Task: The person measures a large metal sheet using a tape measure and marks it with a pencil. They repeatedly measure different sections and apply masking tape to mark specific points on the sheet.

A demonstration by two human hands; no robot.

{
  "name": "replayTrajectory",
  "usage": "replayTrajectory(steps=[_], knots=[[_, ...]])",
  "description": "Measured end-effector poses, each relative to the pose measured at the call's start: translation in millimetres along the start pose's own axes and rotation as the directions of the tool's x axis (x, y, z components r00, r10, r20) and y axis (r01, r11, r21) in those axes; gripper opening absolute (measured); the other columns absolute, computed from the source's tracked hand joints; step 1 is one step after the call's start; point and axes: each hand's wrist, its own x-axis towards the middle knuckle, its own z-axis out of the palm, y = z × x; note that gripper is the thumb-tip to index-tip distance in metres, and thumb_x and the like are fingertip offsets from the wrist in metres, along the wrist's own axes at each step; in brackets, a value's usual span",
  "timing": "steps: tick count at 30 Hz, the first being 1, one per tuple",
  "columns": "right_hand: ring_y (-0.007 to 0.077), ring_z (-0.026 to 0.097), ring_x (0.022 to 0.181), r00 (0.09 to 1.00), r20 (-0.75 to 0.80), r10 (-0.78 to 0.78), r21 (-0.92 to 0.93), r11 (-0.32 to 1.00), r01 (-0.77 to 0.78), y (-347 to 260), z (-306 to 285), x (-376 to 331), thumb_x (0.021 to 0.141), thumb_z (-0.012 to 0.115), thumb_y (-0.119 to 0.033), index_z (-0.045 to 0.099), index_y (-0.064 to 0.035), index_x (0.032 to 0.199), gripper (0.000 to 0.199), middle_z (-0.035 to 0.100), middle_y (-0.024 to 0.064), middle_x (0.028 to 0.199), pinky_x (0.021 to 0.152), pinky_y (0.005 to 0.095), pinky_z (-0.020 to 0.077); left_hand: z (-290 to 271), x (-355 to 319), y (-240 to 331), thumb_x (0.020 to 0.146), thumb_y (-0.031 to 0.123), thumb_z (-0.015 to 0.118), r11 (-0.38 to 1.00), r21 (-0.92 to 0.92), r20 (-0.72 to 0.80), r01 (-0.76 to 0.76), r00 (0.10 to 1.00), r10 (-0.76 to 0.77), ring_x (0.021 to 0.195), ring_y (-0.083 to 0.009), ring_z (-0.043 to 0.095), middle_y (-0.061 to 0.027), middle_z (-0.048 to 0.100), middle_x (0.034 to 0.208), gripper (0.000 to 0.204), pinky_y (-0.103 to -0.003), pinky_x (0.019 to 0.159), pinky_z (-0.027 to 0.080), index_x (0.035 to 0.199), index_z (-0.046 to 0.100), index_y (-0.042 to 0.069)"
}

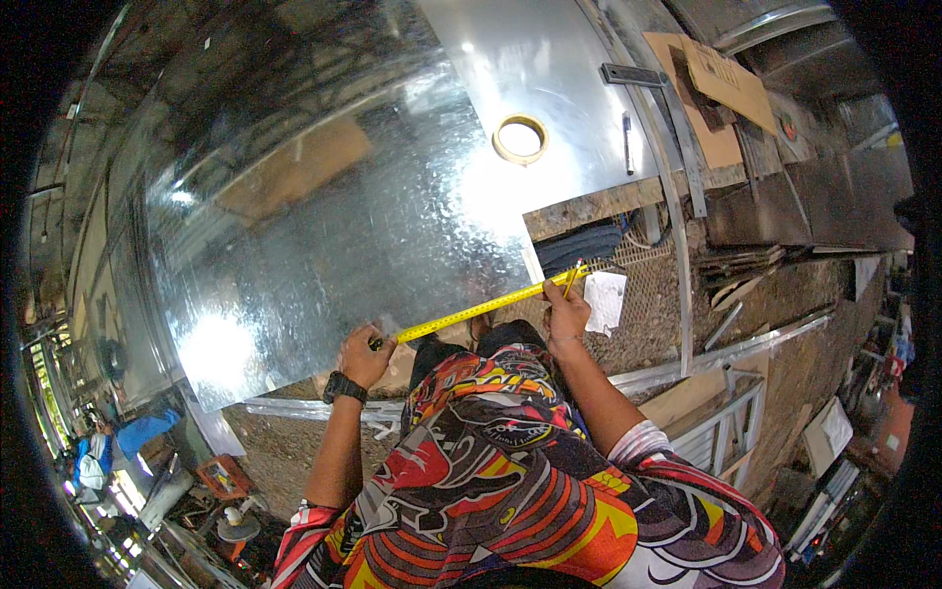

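A yellow tape measure (pixel 469 314) is drawn out along the near edge of a large shiny metal sheet (pixel 334 226). My left hand (pixel 365 355), with a black watch on its wrist, is closed round the tape measure's case end, which the fingers mostly hide. Farther right, my right hand (pixel 566 314) pinches the other end of the blade near the sheet's corner. A thin pencil-like stick (pixel 572 279) stands up from the right fingers. Just beyond them lies a creased white paper (pixel 605 300) with faint marks; whether the hand touches it is unclear.
On the sheets sit a roll of adhesive tape (pixel 520 120) and a marker pen (pixel 628 145). Farther right are a metal square (pixel 695 185) and cardboard pieces (pixel 731 83). Dark cloth (pixel 579 247) lies below the sheet's cut-out. Long metal strips (pixel 726 346) cross the right side.
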Motion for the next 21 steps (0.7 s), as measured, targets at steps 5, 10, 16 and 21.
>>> replayTrajectory(steps=[5, 10, 16, 21], knots=[[0.0067, 0.042, 0.04, 0.999, -0.034, -0.039, -0.036, 0.999, 0.038, 7, 1, 4, 0.096, 0.076, -0.023, 0.069, -0.0062, 0.085, 0.022, 0.073, 0.0063, 0.077, 0.038, 0.0257, 0.031, -1, -1, 3, 0.084, 0.031, 0.081, 1.0, 0.011, -0.028, -0.012, 1.0, 0.012, 0.088, -0.0408, 0.066, -0.0189, 0.068, 0.09, 0.032, -0.049, 0.076, 0.051, 0.083, 0.065, 0.003], [0.0057, 0.042, 0.04, 0.999, -0.027, -0.045, -0.009, 0.999, 0.045, 7, 2, 3, 0.096, 0.077, -0.023, 0.069, -0.0059, 0.085, 0.022, 0.073, 0.0057, 0.076, 0.038, 0.0254, 0.0295, 0, 0, 2, 0.083, 0.032, 0.082, 0.999, 0.04, -0.021, 0.008, 1.0, -0.007, 0.087, -0.0406, 0.066, -0.0182, 0.068, 0.091, 0.033, -0.05, 0.074, 0.051, 0.084, 0.065, 0.004], [0.0048, 0.042, 0.043, 0.994, -0.024, -0.111, -0.019, 0.994, 0.111, 8, 4, 2, 0.096, 0.077, -0.022, 0.071, -0.005, 0.084, 0.021, 0.071, 0.0033, 0.074, 0.042, 0.0253, 0.0287, 2, 1, -3, 0.084, 0.034, 0.081, 0.999, 0.048, 0.02, 0.022, 1.0, -0.022, 0.089, -0.041, 0.066, -0.0183, 0.068, 0.093, 0.034, -0.05, 0.077, 0.052, 0.087, 0.065, 0.004], [0.0063, 0.051, 0.055, 0.976, -0.086, -0.199, -0.095, 0.977, 0.191, 20, 4, 12, 0.095, 0.077, -0.02, 0.073, -0.0023, 0.086, 0.02, 0.07, 0.0029, 0.073, 0.052, 0.026, 0.0375, 0, 2, 4, 0.085, 0.035, 0.08, 0.997, 0.071, 0.034, 0.034, 0.999, -0.036, 0.091, -0.041, 0.066, -0.0188, 0.068, 0.094, 0.035, -0.049, 0.079, 0.052, 0.09, 0.066, 0.004]])
